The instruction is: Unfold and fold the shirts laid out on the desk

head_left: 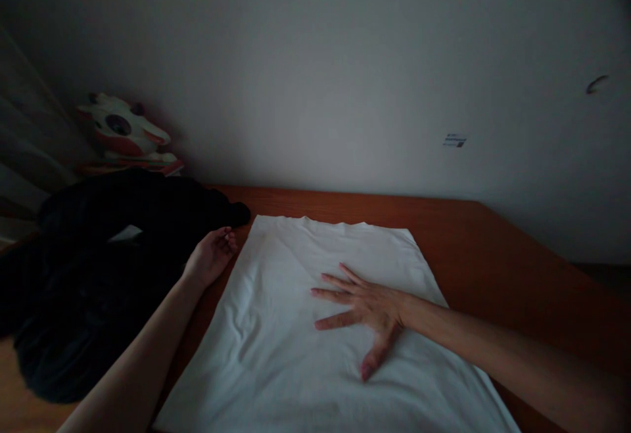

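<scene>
A white cloth [296, 354], perhaps a garment, lies spread on the brown wooden table [444, 223], with small wrinkles at its left side and a slightly wavy far edge. My right hand [367, 305] rests palm down on the middle of it, fingers spread wide. Just off the cloth's left edge, my left hand [211, 255] lies on its side, palm turned toward the cloth. Its fingers are loosely curled and nothing shows in them. The cloth's near edge runs out of view.
Left of my left arm is a heap of black clothing [113, 275] with a small white tag [125, 233]. Behind it a cow-shaped toy [125, 127] stands against the pale wall [315, 78]. A small sticker [454, 140] and a hook-like piece [596, 83] are on the wall.
</scene>
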The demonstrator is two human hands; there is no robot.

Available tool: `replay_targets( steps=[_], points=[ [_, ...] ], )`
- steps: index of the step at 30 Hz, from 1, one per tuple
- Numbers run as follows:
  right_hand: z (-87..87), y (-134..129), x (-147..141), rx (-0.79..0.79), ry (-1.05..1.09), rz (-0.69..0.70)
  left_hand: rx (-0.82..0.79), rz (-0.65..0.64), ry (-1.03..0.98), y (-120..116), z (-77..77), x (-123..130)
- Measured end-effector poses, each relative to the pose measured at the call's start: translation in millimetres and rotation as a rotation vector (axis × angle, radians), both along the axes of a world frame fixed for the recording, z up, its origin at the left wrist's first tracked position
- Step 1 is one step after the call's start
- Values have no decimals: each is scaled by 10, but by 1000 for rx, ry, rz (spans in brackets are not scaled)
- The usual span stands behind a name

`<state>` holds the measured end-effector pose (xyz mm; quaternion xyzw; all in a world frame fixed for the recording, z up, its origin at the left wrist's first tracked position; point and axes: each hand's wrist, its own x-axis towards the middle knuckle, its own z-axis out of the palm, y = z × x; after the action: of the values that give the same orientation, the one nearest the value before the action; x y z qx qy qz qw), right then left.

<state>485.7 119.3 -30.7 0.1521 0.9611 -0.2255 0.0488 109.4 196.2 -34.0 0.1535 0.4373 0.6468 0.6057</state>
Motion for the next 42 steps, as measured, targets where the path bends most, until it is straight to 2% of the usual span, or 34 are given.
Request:
replay_targets(
  steps=[6,13,18,26,33,38,42],
  points=[
    [154,-78,-36,-45,-40,-112,13,52,-62,-43,42,-25],
    [82,-95,18,18,-9,-158,25,92,-99,-64,60,-40],
    [55,-88,76,63,-17,-254,8,82,-109,-83,74,-32],
    [-12,-29,209,103,-95,-517,-1,81,-147,-110,97,-40],
    [-108,31,299,140,-164,-820,-6,91,-130,-133,118,-20],
    [-185,33,272,179,-206,-1075,-20,78,-111,-130,134,-9],
    [-190,15,201,176,-252,-1209,-27,60,-98,-125,159,23]
  ],
)
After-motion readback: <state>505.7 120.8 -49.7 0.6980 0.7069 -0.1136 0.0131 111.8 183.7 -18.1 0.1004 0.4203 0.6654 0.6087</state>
